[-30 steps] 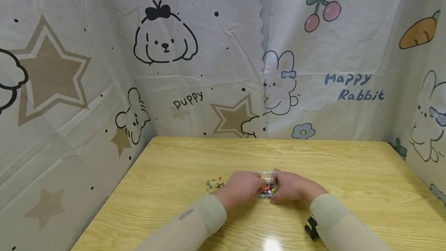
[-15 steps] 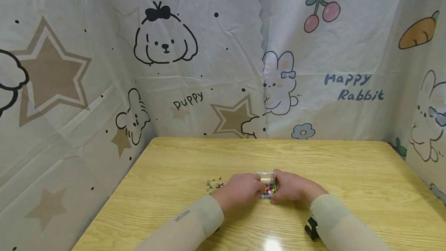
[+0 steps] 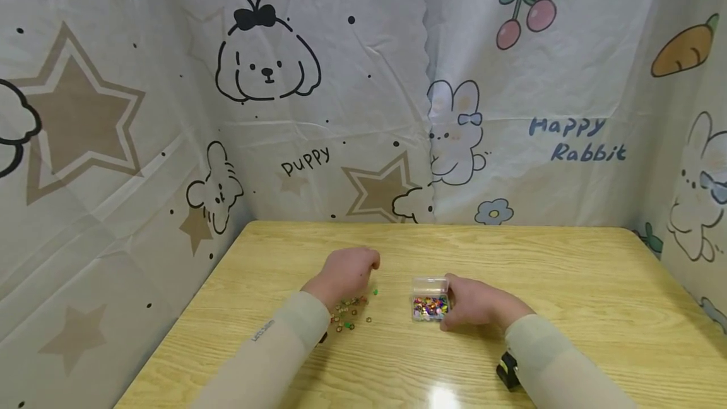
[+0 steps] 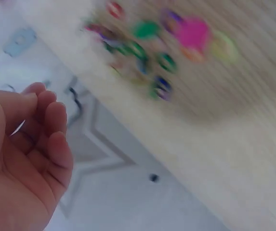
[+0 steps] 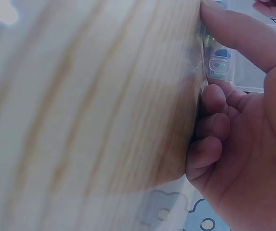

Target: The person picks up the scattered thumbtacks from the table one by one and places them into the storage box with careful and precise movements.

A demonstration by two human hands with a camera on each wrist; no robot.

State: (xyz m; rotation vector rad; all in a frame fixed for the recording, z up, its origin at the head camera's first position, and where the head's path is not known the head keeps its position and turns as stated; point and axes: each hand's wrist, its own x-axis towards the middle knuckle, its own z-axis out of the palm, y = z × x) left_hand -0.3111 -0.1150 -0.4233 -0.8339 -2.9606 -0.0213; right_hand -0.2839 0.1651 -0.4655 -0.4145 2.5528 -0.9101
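A clear plastic box (image 3: 430, 284) stands on the table with its lid up. Small shiny coloured pieces (image 3: 430, 307) fill its lower part. My right hand (image 3: 474, 302) grips the box's right end between thumb and fingers; in the right wrist view, the thumb and index finger lie along the box (image 5: 219, 60). Over the scattered pieces is my left hand (image 3: 345, 273), fingers loosely bent and thumb tip against the index finger, with nothing visible in it. In the left wrist view those pieces look like little rings (image 4: 166, 61), blurred, beside a bright pink piece (image 4: 193, 34).
A light wooden table (image 3: 511, 257) carries everything. A printed white curtain (image 3: 341, 112) hangs behind and along both sides. A small black device (image 3: 509, 371) sits beneath the right sleeve. Several loose pieces, including a green one (image 3: 375, 292), lie between pile and box.
My left hand has left the box and moved left and back to the scattered pieces, uncovering the box's contents. The right hand stays at the box.
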